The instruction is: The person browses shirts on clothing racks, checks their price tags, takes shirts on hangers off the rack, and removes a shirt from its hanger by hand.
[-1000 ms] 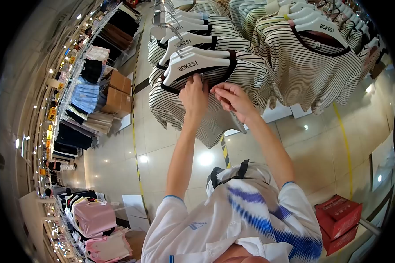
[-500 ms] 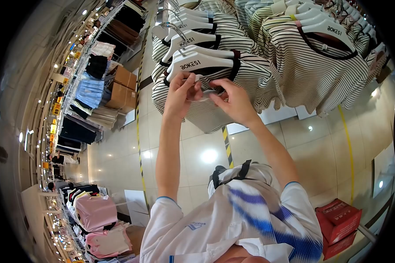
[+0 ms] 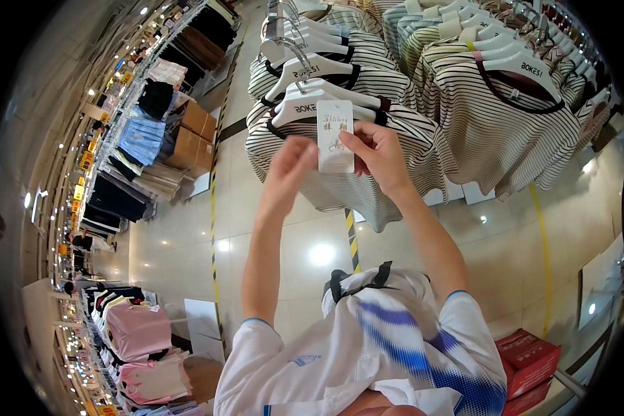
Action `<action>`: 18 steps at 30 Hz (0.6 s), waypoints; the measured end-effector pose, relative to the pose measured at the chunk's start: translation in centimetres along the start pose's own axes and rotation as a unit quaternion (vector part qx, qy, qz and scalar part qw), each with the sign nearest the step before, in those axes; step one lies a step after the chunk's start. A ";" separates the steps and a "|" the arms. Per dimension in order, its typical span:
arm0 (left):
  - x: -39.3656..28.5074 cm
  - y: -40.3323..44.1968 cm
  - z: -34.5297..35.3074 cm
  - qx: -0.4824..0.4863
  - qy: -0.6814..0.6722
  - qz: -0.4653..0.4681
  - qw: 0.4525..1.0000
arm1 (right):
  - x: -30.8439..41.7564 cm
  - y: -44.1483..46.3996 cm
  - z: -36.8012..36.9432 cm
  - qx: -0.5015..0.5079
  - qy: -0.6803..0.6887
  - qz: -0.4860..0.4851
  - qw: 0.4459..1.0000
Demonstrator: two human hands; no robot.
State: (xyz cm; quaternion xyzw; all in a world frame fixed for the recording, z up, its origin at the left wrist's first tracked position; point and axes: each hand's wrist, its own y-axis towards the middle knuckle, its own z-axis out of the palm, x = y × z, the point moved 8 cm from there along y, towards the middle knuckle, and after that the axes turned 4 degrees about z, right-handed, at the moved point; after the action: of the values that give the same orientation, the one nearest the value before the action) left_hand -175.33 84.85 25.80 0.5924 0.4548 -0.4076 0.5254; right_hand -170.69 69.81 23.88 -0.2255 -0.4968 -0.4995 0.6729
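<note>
A white hang tag with printed characters stands upright in front of a striped shirt. My right hand pinches the tag's right edge between thumb and fingers. Beside the tag's left edge is my left hand, smeared by motion, so its grip is unclear. The shirt hangs from a white hanger lettered BOKESI, partly hidden behind the tag. More striped shirts hang close behind it.
Another striped shirt hangs on the right. Across the aisle are a clothing rack with blue shorts, cardboard boxes and pink tops. Red boxes stand at lower right. Striped tape marks the tiled floor.
The hang tag has come up into view, facing me, in my right hand. My left hand has shifted slightly down and is blurred. The view has tilted a little.
</note>
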 end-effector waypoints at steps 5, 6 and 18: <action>1.3 -2.8 1.5 -0.021 -0.046 -0.028 0.998 | -1.9 -1.1 0.3 0.022 -0.031 0.037 0.999; 1.7 -3.1 1.5 -0.026 -0.050 -0.030 0.998 | -2.5 -1.2 0.4 0.025 -0.035 0.042 0.998; 4.3 -5.9 1.4 -0.055 -0.064 -0.052 0.995 | -4.9 -2.9 0.6 0.041 -0.005 0.051 0.998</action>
State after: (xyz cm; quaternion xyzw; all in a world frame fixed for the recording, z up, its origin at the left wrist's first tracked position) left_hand -179.92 84.09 20.01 0.5109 0.4726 -0.4458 0.5629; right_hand -173.60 71.30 19.13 -0.2251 -0.5083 -0.4427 0.7036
